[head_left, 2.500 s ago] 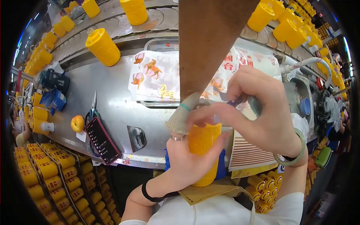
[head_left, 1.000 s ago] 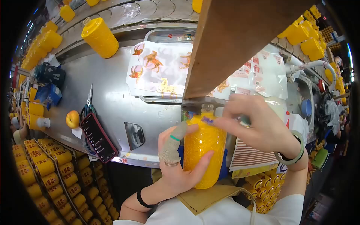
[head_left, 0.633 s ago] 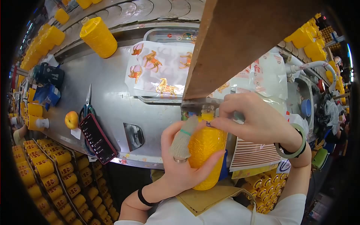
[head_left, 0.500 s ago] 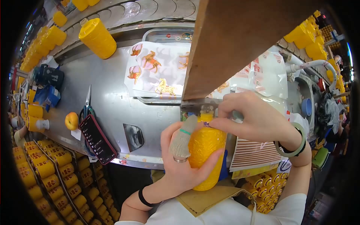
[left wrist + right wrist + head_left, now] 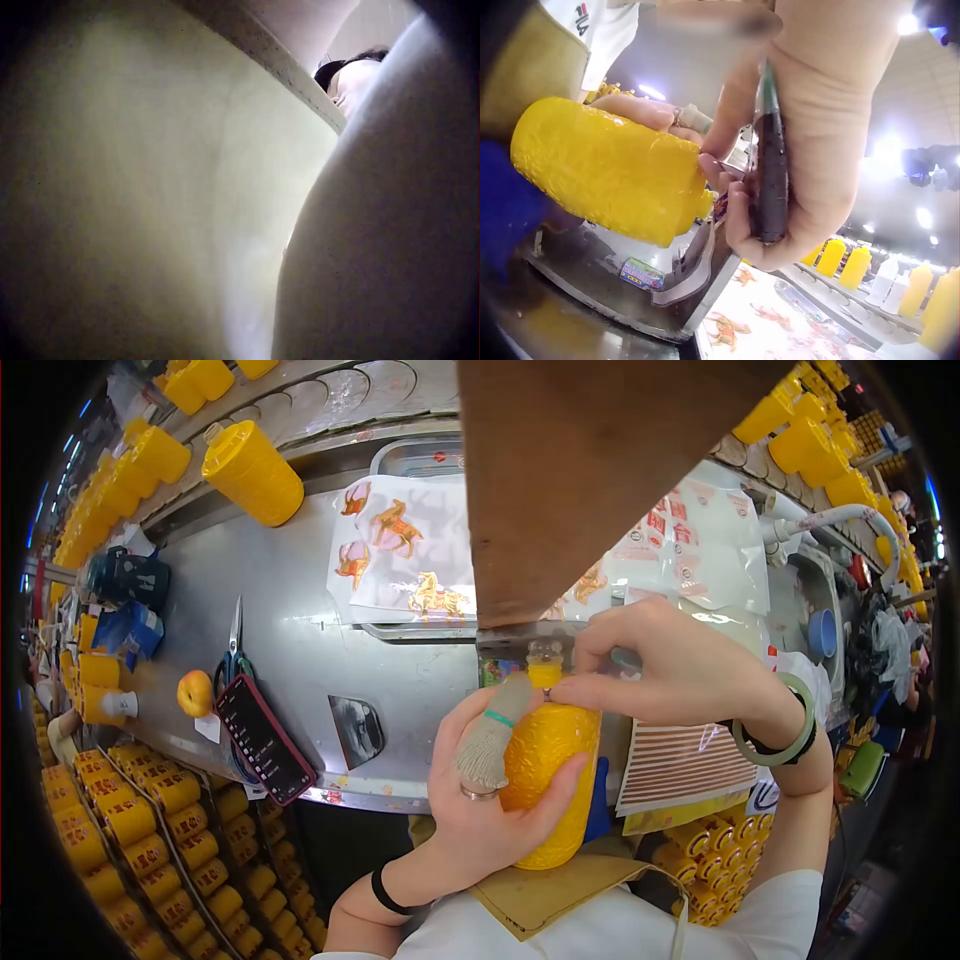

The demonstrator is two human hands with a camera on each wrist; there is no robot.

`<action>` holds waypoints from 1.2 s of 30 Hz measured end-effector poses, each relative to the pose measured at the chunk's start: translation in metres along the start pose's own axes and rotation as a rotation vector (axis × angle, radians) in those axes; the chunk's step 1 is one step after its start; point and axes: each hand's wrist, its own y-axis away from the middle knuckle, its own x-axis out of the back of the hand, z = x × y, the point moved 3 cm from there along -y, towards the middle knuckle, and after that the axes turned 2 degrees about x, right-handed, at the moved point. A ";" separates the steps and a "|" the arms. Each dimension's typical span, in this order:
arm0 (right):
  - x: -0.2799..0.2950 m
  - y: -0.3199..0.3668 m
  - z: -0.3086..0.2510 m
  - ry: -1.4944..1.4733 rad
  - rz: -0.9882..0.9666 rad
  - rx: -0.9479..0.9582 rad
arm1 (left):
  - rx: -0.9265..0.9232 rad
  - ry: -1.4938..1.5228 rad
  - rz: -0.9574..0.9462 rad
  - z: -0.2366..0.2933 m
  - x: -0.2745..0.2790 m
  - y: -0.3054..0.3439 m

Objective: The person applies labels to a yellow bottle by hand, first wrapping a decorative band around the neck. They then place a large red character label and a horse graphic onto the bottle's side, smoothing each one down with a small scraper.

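Note:
In the head view the left hand [image 5: 485, 820] is wrapped round a yellow textured bottle [image 5: 550, 790], its covered finger [image 5: 497, 735] lying up along the shoulder. Fingertips of the right hand [image 5: 665, 670] meet the base of the bottle's neck [image 5: 545, 672], close to the left fingertips. The right wrist view has the bottle [image 5: 607, 172] lying across the left side, with a small purple piece partly visible by the neck. There the right hand [image 5: 821, 150] also holds a dark-handled tool with a green part [image 5: 772, 176] against its palm. Only blurred surfaces fill most of the left wrist view.
A brown beam [image 5: 560, 490] crosses above the bench [image 5: 300, 650]. Horse-pattern sheets [image 5: 400, 550] lie on a tray behind. Leftward are a phone [image 5: 262, 740], scissors [image 5: 235, 630], a peach [image 5: 195, 693] and a standing yellow bottle [image 5: 253, 473]. Striped sheets [image 5: 680, 760] lie at right.
From apart and blurred, the right fingers have come to the bottle's neck, carrying the purple piece there. The left fingers have shifted up beside them. The view has moved slightly in the last half second.

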 end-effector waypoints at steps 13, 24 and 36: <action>-0.019 0.053 0.010 0.182 0.650 0.186 | 0.027 0.019 -0.001 -0.003 -0.002 0.004; -0.066 0.051 0.007 0.213 0.715 0.307 | -0.063 -0.047 -0.028 -0.001 0.000 0.001; -0.063 0.060 0.008 0.204 0.813 0.236 | 0.084 0.168 -0.062 -0.022 0.009 0.009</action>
